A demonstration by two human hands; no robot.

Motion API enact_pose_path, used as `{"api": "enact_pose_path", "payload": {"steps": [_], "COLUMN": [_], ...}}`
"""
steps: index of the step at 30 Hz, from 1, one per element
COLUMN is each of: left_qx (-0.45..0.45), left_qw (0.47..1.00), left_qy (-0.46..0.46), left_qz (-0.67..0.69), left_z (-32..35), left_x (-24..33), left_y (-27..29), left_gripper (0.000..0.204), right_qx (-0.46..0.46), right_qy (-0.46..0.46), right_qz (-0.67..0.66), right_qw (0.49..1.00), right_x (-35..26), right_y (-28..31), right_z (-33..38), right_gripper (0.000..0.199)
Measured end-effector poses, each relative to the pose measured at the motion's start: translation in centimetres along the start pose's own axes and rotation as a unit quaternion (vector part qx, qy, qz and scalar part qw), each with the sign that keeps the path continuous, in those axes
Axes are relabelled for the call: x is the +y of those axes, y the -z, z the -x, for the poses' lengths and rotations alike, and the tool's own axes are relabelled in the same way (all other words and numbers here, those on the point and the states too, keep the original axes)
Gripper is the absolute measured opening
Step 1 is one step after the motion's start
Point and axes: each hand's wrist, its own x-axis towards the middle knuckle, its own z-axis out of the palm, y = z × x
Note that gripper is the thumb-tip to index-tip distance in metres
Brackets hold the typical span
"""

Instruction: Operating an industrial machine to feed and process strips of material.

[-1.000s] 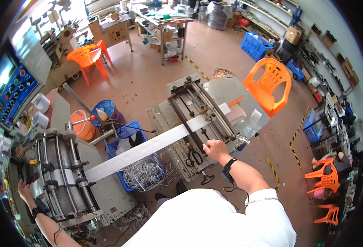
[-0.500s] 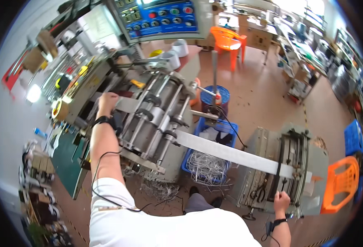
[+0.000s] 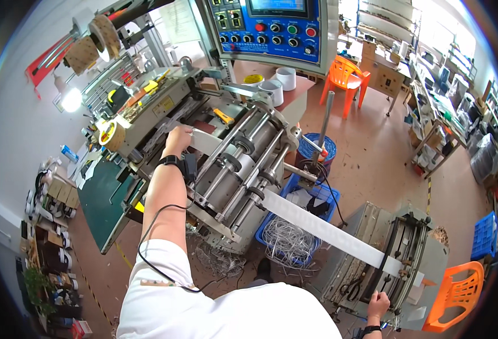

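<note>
bright daylight, upper right | lamp [image 3: 71, 100] glare left | sharp centre | fisheye bending, dark rim

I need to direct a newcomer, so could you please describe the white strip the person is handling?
Find the grey roller machine below the blue control panel. The white strip runs from the left hand through its rollers to the smaller machine by the right hand. It alone bridges both machines.
</note>
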Motion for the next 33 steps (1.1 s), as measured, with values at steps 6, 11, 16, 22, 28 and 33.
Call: {"api": "enact_pose_path", "payload": {"steps": [6,11,16,22,28,33], "left_qx": [0.001,0.071,0.194,0.194,-0.113,-0.114], "left_qw": [0.967,0.976,0.971,0.968,0.972,0.986], "left_qy": [0.148,0.172,0.118,0.105,0.07,-0.019], "left_qz": [-0.206,-0.116,0.077,0.118,0.194,0.119], "left_z": [-2.9,-2.5,0.3,0.5,5.7,11.5], "left_x": [-4.9,-4.7,-0.2,-2.0,-2.5,-5.6], "left_y": [-0.2,-0.2,2.6,5.0,11.3,11.4], "left_gripper": [0.032,0.029,0.024,0.018,0.034,0.057], "right_qx": [0.006,0.007,0.01,0.005,0.014,-0.068], "right_qy": [0.009,0.002,0.005,0.019,0.029,0.012], "right_qz": [-0.004,-0.009,-0.011,-0.012,-0.031,0.025], "right_qw": [1.0,1.0,1.0,1.0,0.999,0.997], "right_x": [0.5,0.9,0.4,0.0,0.0,-3.0], "right_y": [-0.1,-0.2,-0.2,-0.1,0.2,3.7], "right_z": [0.1,0.2,0.0,0.0,0.4,0.7], "right_gripper": [0.031,0.031,0.031,0.032,0.031,0.031]}}
